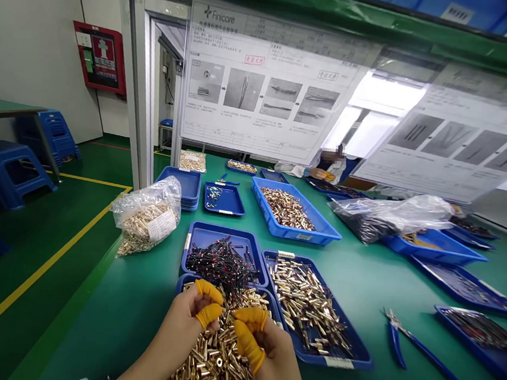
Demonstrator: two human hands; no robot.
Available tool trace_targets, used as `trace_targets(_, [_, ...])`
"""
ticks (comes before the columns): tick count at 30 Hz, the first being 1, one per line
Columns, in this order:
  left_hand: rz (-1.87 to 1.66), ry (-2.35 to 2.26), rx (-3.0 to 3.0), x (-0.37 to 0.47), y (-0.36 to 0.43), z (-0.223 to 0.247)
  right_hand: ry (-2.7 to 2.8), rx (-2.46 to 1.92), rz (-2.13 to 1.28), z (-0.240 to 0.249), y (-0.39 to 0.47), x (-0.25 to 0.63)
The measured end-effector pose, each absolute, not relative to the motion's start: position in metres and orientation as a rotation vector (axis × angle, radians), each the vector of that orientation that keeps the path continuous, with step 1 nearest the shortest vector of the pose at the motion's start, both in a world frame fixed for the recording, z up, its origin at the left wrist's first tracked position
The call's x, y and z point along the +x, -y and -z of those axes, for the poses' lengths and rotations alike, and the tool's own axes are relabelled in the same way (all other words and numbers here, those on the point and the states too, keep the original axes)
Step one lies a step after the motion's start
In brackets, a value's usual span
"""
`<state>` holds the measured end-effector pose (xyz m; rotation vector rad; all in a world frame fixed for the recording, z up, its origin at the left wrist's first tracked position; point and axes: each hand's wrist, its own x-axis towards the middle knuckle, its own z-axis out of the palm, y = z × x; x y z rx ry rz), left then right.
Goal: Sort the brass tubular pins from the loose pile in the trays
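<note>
Yellow finger covers are on both hands. My left hand [200, 307] pinches over a tray of loose brass tubes [219, 360]; what lies between its fingertips is too small to name. Close beside it on the right, my right hand [254, 336] has thumb and finger pressed together, its hold also too small to make out. Just beyond the hands, a blue tray [244, 237] holds thin black and red wires [224, 262]. Right of my right hand is another blue tray [356, 363] with brass pieces [306, 296], some with dark wire ends.
Blue-handled pliers [422, 346] lie open at the right. Farther back are a blue bin [320, 237] of brass parts, a plastic bag [147, 221] of parts and stacked trays [184, 186]. Instruction sheets [268, 84] hang above; a person [331, 167] sits beyond the table.
</note>
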<state>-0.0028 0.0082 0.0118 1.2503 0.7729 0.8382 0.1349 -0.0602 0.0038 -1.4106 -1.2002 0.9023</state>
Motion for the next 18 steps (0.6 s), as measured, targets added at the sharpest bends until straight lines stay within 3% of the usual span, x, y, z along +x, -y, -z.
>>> trace_targets(13, [-0.803,-0.782,1.323,-0.003,-0.008,-0.001,1.315,-1.44,-0.873,-0.007,0.06,0.136])
trace_targets(18, [-0.844,-0.774,1.637,-0.006,-0.007,-0.003,1.379,-1.38,-0.859,-0.004,0.058,0.141])
